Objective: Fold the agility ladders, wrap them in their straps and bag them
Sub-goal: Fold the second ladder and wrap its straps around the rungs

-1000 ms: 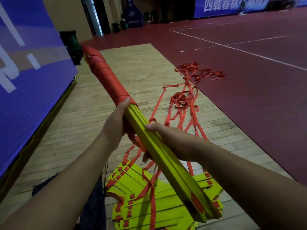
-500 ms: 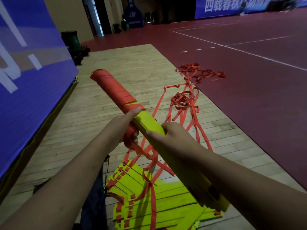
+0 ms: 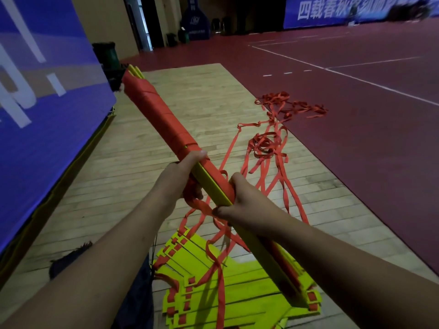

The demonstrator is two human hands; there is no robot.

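Left hand [image 3: 181, 179] and right hand [image 3: 244, 201] curled round 1 folded ladder bundle [image 3: 209, 184], far half wound in red strap [image 3: 156, 110], 2nd ladder [image 3: 237, 293] on floor [image 3: 118, 186]

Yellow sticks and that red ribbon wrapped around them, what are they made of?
The yellow rungs look like stiff plastic: flat, straight-edged, smooth, evenly bright, rigid in the bundle. The red strap looks like fabric webbing, maybe nylon: thin, matte, wrapped tight round the rungs and lying in limp curls on the floor. Its weave is too small to see.
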